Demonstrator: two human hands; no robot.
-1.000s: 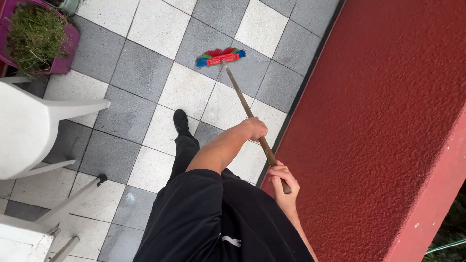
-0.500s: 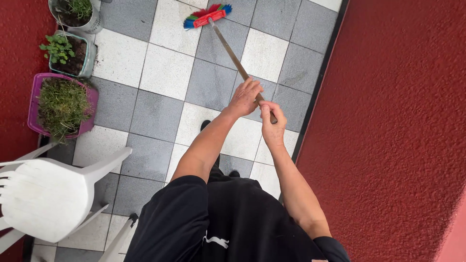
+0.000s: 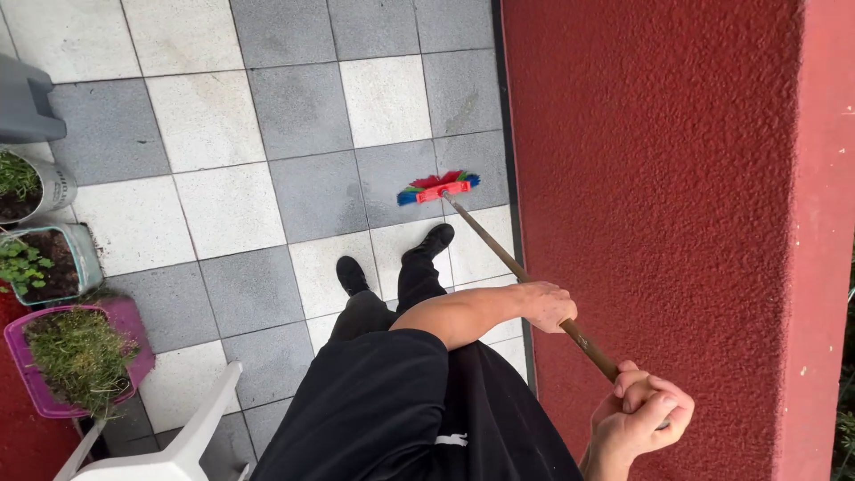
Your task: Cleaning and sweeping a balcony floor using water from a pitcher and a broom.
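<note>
I hold a broom [image 3: 485,234] with a brown wooden handle and a red head with multicoloured bristles [image 3: 438,187]. Its head rests on the grey and white checkered floor tiles [image 3: 223,205], close to the red wall's base. My left hand [image 3: 545,305] grips the handle midway. My right hand [image 3: 639,417] is closed around the handle's top end, low at the right. My black shoes [image 3: 352,273] and dark trousers stand just behind the broom head.
A rough red wall [image 3: 650,178] runs along the right. At the left stand a purple planter with grass [image 3: 76,359], a pale pot with green leaves [image 3: 44,264] and another pot [image 3: 27,185]. A white plastic chair [image 3: 169,450] sits at the bottom left.
The broom head has come from far out on the tiles back close to my feet and the wall. My hands have drawn back and moved apart. The view has swung, the planters now sit lower left.
</note>
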